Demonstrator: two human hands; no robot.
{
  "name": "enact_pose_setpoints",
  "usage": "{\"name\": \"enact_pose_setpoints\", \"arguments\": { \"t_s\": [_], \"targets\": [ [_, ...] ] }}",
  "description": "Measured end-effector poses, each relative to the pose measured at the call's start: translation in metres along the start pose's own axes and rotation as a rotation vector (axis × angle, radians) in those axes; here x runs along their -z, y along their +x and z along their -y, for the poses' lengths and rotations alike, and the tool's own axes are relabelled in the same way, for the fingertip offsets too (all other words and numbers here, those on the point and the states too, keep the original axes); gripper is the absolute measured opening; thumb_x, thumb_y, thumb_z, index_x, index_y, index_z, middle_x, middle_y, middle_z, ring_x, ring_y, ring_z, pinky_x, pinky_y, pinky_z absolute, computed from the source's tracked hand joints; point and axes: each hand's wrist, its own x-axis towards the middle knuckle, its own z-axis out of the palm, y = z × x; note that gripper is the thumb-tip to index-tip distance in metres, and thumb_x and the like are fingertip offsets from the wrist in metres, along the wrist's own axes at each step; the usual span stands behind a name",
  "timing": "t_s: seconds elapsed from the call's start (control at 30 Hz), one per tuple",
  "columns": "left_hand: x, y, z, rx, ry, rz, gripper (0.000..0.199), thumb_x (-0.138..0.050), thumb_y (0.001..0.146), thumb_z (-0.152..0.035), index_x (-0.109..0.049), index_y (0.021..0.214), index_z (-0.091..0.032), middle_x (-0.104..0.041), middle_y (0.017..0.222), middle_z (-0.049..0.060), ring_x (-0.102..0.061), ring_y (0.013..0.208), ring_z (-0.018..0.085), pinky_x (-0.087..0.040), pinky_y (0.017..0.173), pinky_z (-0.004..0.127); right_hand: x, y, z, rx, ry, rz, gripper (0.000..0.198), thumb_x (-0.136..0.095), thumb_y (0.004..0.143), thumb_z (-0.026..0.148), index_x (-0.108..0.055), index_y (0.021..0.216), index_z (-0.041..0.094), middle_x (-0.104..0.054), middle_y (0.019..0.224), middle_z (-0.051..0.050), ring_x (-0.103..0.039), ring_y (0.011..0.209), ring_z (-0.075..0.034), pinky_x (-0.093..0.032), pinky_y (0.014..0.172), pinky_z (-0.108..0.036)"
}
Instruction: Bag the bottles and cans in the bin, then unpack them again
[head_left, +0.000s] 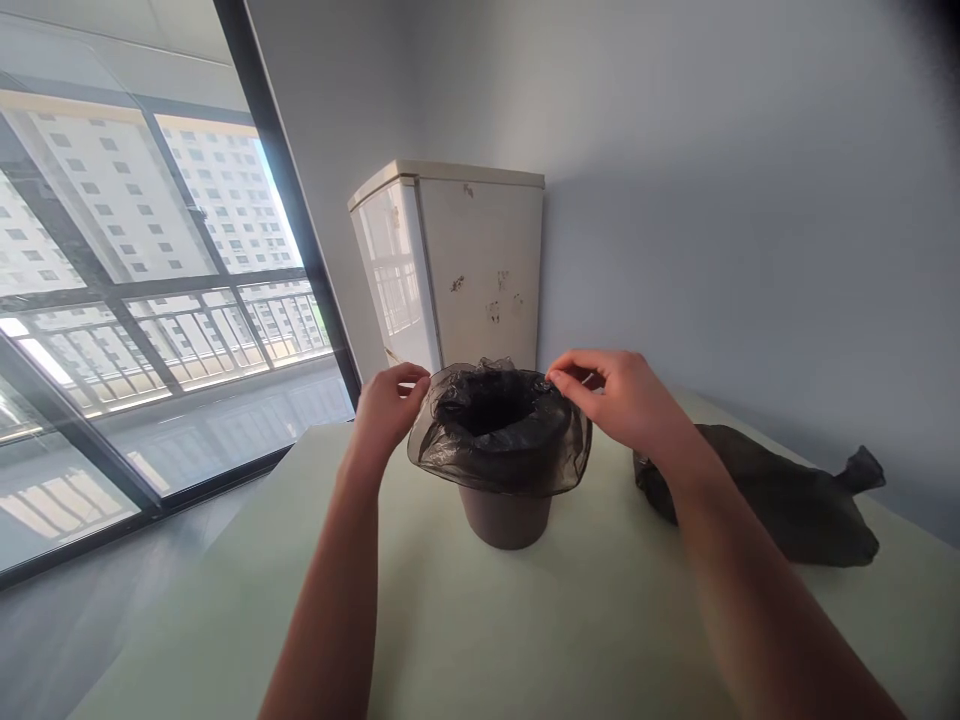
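A small brown trash can (506,520) stands upright on the pale green table. A thin black trash bag (499,465) lines it, its edge folded outward and flaring over the rim, with a dark opening in the middle. My left hand (390,405) pinches the bag's edge on the left side. On the right, my right hand (611,395) has thumb and fingertips closed on the bag near the rim. The inside of the can is too dark to make out.
To the right, partly behind my right forearm, lies a dark plastic bag (795,500) with a knotted-looking end. The table (600,620) reaches the wall. Behind it stands a worn white refrigerator (484,270); at left is a glass sliding door (150,300).
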Motion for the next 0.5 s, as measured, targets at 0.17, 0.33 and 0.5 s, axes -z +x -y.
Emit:
{"name": "enact_pose_setpoints", "arguments": {
  "t_s": [0.17, 0.33, 0.5],
  "targets": [
    [-0.035, 0.014, 0.019, 0.009, 0.041, 0.131, 0.032, -0.051, 0.095, -0.031, -0.081, 0.102, -0.021, -0.080, 0.097, 0.007, -0.073, 0.093, 0.024, -0.051, 0.084, 0.033, -0.018, 0.009, -0.023, -0.129, -0.119, 0.167, 0.046, -0.060, 0.094, 0.052, -0.065, 0.133, 0.028, -0.070, 0.131, -0.008, -0.068, 0.110, -0.028, -0.051, 0.086, -0.035],
    [-0.027, 0.012, 0.018, -0.019, 0.193, 0.253, 0.029, -0.054, 0.084, -0.019, -0.082, 0.092, -0.020, -0.074, 0.076, 0.005, -0.066, 0.074, 0.021, -0.047, 0.072, 0.031, -0.022, 0.008, -0.028, -0.270, -0.207, 0.292, 0.069, -0.050, 0.095, 0.068, -0.049, 0.151, 0.027, -0.062, 0.143, -0.014, -0.066, 0.116, -0.035, -0.052, 0.080, -0.037],
    [-0.027, 0.008, 0.016, -0.025, 0.392, 0.475, 0.025, -0.050, 0.077, -0.007, -0.073, 0.075, -0.015, -0.071, 0.074, 0.009, -0.062, 0.071, 0.020, -0.043, 0.065, 0.030, -0.018, 0.009, -0.022, -0.341, -0.244, 0.309, 0.067, -0.050, 0.093, 0.072, -0.060, 0.138, 0.023, -0.065, 0.136, -0.017, -0.067, 0.111, -0.036, -0.049, 0.072, -0.034]
  ]
}}
